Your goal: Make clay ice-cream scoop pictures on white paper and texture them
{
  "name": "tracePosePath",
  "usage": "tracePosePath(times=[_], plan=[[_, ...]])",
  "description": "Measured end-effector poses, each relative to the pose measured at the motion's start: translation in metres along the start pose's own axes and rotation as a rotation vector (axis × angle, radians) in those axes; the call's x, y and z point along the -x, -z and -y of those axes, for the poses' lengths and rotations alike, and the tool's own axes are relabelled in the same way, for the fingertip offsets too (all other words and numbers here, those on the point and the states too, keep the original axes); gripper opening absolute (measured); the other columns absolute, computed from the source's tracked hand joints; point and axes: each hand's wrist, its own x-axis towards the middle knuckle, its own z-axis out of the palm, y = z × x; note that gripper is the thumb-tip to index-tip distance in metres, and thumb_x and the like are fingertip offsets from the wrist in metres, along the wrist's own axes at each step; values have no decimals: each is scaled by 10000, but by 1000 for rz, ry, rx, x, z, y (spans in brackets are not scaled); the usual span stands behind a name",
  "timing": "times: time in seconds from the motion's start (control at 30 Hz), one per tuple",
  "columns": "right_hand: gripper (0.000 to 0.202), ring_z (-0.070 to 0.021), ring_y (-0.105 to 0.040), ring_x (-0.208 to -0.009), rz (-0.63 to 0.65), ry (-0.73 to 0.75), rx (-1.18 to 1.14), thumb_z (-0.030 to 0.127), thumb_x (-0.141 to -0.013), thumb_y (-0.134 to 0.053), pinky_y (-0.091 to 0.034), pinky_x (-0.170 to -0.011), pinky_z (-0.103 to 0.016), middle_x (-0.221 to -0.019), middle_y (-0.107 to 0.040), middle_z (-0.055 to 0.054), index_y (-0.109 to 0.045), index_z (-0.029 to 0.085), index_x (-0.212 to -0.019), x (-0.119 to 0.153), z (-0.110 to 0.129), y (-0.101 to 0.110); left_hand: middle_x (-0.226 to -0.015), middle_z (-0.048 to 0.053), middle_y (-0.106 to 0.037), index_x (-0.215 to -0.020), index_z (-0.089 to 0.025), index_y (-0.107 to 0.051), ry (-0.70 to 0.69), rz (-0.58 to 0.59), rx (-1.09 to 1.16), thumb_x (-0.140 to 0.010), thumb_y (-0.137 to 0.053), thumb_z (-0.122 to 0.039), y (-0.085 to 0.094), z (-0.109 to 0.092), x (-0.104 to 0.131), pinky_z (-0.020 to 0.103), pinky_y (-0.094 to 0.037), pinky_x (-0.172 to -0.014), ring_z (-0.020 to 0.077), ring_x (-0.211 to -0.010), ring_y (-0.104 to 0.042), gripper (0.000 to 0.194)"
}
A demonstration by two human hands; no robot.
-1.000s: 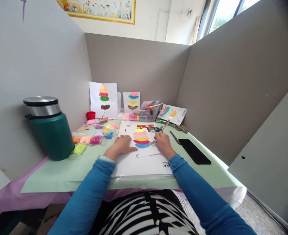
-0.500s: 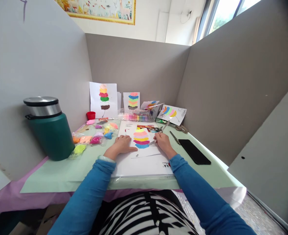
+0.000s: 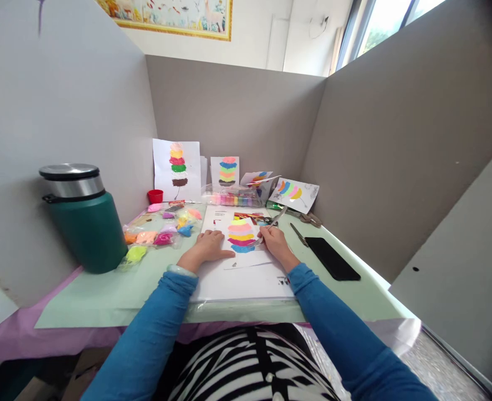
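My left hand (image 3: 208,248) lies flat on the white paper, thumb stretched toward a picture of stacked coloured clay bands (image 3: 241,236). The bands run from pale yellow at the top to blue at the bottom. My right hand (image 3: 274,240) is closed round a metal fork (image 3: 277,216), whose handle points up and away. The fork's tines are over the right side of the lower bands, near the magenta and blue ones; whether they touch the clay is too small to tell. Larger white sheets (image 3: 241,284) lie beneath the picture.
Bagged coloured clay (image 3: 162,239) and a green flask (image 3: 84,223) are on the left. A black phone (image 3: 332,259) and a knife-like tool (image 3: 298,234) lie on the right. Several clay pictures (image 3: 177,170), a clear pack (image 3: 233,198) and pencils (image 3: 246,216) are at the back.
My right hand has shifted slightly left with the fork, and the tines are now farther over the coloured bands. My left hand has stayed in place.
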Motion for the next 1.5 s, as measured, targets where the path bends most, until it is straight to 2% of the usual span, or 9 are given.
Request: tracePosePath(times=[0.1,0.23,0.33,0.53,0.77,1.0,1.23,1.37,1.5], plan=[[362,-148,-575,-565,64,27,41,376,-862,-424,-404,-623,-242,-531,-600,-1,-641,174,-655,0,1,-2,-1446,147,-442,-1296,-179,-534,6,0,5,-755,-531,-682,-1,1,-1,467,-310,-1063,353,-1305,-387,739],[345,-163,-584,-607,-61,-32,200,289,-854,-407,-386,-643,-258,-543,-615,-26,-629,182,-613,-4,-4,8,-1428,146,-462,-1283,-184,-546,-13,-18,7,-750,-529,-691,-4,3,-2,468,-325,-1048,356,-1294,-401,736],[333,-163,-582,-593,-107,-36,149,296,-842,-418,-390,-628,-256,-536,-612,-28,-628,181,-611,-3,-4,10,-1414,146,-476,-1280,-178,-549,-15,-25,8,-744,-530,-698,-5,3,-2,473,-332,-1039,359,-1281,-411,747],[346,-142,-565,-555,65,47,10,360,-835,-428,-401,-610,-235,-518,-593,1,-637,174,-631,0,-1,-3,-1425,145,-466,-1300,-179,-537,-5,-17,12,-747,-534,-693,-4,2,-2,467,-310,-1056,359,-1296,-395,755],[329,-154,-568,-569,-80,-14,145,324,-820,-416,-387,-607,-250,-534,-602,-18,-616,188,-598,-4,-6,9,-1430,158,-457,-1288,-165,-547,-5,-24,9,-742,-532,-698,-5,2,-2,477,-329,-1040,366,-1289,-404,762],[366,-144,-568,-565,66,67,62,365,-846,-410,-395,-620,-242,-544,-604,-9,-620,182,-609,1,3,-3,-1420,150,-471,-1286,-182,-551,-8,-25,9,-741,-527,-702,-4,2,-2,470,-326,-1043,361,-1292,-403,753],[338,-161,-577,-585,-114,5,179,318,-845,-407,-387,-623,-256,-531,-604,-18,-604,195,-600,-4,-6,10,-1432,151,-457,-1296,-182,-542,-1,-23,7,-735,-521,-714,-5,3,-3,483,-331,-1034,367,-1282,-404,773],[367,-142,-569,-557,-3,61,-12,392,-863,-413,-403,-610,-239,-556,-610,-4,-623,181,-648,0,0,-2,-1428,148,-461,-1294,-184,-540,-3,-21,-6,-737,-515,-716,-4,2,-2,476,-329,-1037,363,-1287,-403,771],[369,-143,-573,-594,42,78,120,327,-868,-401,-391,-640,-241,-563,-614,-14,-616,181,-606,0,3,-1,-1422,145,-468,-1287,-186,-544,-8,-22,7,-742,-519,-705,-4,2,-1,471,-331,-1036,358,-1286,-400,752]])
